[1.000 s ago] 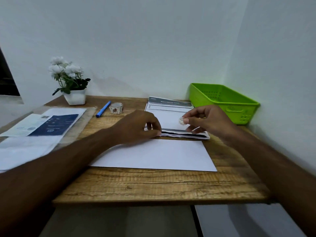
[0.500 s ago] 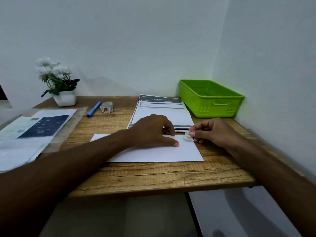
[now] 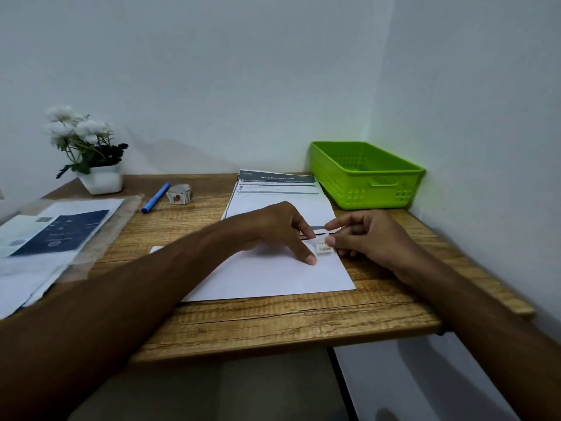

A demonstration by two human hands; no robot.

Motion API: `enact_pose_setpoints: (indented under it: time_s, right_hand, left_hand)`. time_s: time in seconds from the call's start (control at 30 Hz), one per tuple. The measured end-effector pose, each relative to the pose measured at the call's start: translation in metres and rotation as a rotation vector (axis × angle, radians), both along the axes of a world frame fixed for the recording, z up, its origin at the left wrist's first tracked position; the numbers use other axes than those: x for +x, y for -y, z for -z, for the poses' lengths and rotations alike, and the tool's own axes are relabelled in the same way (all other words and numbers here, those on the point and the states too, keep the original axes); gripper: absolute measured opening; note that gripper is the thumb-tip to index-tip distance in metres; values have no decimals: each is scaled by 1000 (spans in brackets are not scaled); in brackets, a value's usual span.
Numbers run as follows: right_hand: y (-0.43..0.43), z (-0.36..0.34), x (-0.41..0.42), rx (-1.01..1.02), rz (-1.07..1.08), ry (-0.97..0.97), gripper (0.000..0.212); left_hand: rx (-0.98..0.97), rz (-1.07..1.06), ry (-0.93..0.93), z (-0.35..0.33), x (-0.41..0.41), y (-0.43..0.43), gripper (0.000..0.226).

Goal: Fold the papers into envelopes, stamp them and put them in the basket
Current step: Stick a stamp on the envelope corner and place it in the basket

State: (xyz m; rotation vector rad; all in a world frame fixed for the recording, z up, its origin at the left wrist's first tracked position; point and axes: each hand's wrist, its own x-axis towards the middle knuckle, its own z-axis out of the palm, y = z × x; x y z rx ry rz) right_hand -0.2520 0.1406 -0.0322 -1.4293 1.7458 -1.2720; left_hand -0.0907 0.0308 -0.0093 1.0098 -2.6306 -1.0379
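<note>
Sheet (image 3: 273, 275): smooth white paper, rectangular, flat on the desk's near half.
Stamp (image 3: 324, 248): small pale square with faint script, over the sheet's far right corner.
Right hand (image 3: 367, 235): fingers curled, pinching the stamp's right edge.
Left hand (image 3: 273, 229): lies on the sheet, thumb and forefinger stretched out and gripping nothing; thumb tip pressed flat, forefinger tip at the stamp's top edge.
Stack (image 3: 279, 192): printed pages with grey header bands, just behind the sheet.
Basket (image 3: 364, 174): lime plastic, perforated walls, rectangular, in the far right corner.
Roll (image 3: 179, 194): patterned sticker tape, beside a blue pen (image 3: 155, 198).
Desk (image 3: 273, 323): rough wood grain.
</note>
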Motion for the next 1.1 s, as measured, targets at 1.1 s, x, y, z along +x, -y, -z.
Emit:
enact_pose_setpoints:
  time_s: [1.1]
  right_hand:
    - [12,-29,20,-153,14,-142,6]
  left_hand:
    - [-85,-88,-531,-10,17,-2,21]
